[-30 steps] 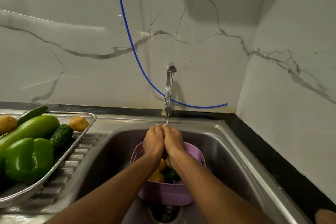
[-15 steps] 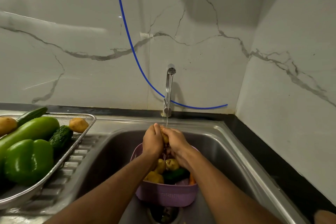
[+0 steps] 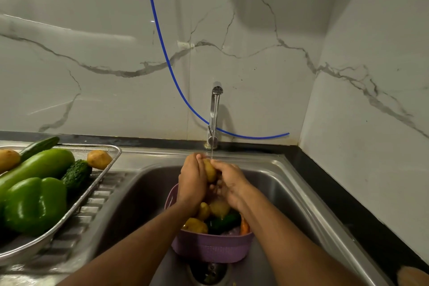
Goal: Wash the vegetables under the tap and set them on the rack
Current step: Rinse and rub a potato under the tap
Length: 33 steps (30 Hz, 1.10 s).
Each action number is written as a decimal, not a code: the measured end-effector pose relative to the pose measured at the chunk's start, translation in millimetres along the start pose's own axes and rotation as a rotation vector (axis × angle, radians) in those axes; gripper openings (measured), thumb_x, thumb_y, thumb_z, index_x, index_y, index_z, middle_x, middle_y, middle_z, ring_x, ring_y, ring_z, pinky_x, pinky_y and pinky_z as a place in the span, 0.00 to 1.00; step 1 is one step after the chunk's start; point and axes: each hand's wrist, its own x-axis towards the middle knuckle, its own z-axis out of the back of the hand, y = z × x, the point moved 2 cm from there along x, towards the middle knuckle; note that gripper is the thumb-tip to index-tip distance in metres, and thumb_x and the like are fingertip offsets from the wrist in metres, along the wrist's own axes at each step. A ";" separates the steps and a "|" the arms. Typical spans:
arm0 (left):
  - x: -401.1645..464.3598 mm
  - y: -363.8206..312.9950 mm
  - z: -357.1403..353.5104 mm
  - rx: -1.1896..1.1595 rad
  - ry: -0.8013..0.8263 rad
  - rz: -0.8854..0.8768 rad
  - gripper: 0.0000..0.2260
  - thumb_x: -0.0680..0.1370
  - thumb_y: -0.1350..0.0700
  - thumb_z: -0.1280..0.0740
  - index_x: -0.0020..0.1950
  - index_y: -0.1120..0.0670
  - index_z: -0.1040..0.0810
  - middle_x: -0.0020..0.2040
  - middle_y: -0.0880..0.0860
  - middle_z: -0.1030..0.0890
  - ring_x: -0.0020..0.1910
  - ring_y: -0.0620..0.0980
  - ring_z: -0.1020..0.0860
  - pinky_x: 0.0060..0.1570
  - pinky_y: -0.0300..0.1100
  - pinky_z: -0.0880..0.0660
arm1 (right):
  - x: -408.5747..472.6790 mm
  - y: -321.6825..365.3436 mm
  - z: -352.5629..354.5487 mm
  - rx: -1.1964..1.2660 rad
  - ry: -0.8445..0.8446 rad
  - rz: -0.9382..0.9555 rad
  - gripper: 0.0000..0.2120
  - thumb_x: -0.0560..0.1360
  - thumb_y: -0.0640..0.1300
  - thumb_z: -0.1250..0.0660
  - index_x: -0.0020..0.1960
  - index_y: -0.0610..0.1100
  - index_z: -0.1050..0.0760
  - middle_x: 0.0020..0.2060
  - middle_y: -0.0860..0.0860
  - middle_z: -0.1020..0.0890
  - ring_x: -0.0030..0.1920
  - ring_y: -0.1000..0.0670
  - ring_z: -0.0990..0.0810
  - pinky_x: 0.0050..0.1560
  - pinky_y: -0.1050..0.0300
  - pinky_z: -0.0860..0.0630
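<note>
Where the veined marble wall meets it, the steel sink (image 3: 290, 183) holds a ribbed purple basket (image 3: 212, 249) of lumpy potatoes, and the mesh rack (image 3: 69, 211) at left carries a glossy green pepper (image 3: 34, 204). No writing is readable. Under the thin chrome tap (image 3: 214, 114), the left hand (image 3: 191, 183) and right hand (image 3: 229, 181) curl around a smooth oval potato (image 3: 210, 170) above the basket.

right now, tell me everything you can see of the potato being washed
The potato is small, oval, with tan-yellow skin that looks wet. It is held roughly upright between the left hand and the right hand, whose fingers curl round it and hide its sides and lower end. A thin stream from the tap lands at its top. It is above the purple basket.
</note>
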 end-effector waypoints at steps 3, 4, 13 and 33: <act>5.7 6.4 1.0 -0.020 0.004 0.071 0.12 0.88 0.50 0.48 0.57 0.51 0.27 0.53 0.54 0.23 0.52 0.49 0.22 0.58 0.51 0.23 | -3.6 -0.9 2.1 0.039 0.046 -0.021 0.12 0.80 0.50 0.31 0.63 0.50 0.20 0.56 0.43 0.15 0.56 0.42 0.16 0.52 0.49 0.17; 5.7 7.5 0.2 -0.033 0.032 0.097 0.12 0.88 0.50 0.48 0.58 0.51 0.27 0.55 0.55 0.24 0.53 0.49 0.23 0.59 0.50 0.23 | -5.8 -0.7 2.0 0.027 0.005 -0.018 0.12 0.79 0.51 0.30 0.61 0.50 0.19 0.54 0.43 0.15 0.55 0.43 0.16 0.49 0.51 0.16; -1.9 2.7 -7.5 -0.130 0.150 0.128 0.10 0.87 0.51 0.46 0.56 0.49 0.25 0.53 0.53 0.20 0.53 0.51 0.19 0.56 0.49 0.19 | -6.2 -3.9 9.0 0.015 -0.228 -0.001 0.14 0.74 0.53 0.23 0.53 0.45 0.18 0.47 0.44 0.14 0.47 0.45 0.15 0.47 0.51 0.15; 5.8 -4.5 8.0 -0.138 0.038 0.105 0.13 0.88 0.52 0.48 0.57 0.53 0.24 0.48 0.50 0.20 0.49 0.46 0.20 0.46 0.37 0.23 | -14.3 4.4 4.4 0.165 -0.007 -0.032 0.08 0.77 0.45 0.26 0.56 0.51 0.16 0.57 0.42 0.18 0.54 0.41 0.16 0.46 0.50 0.15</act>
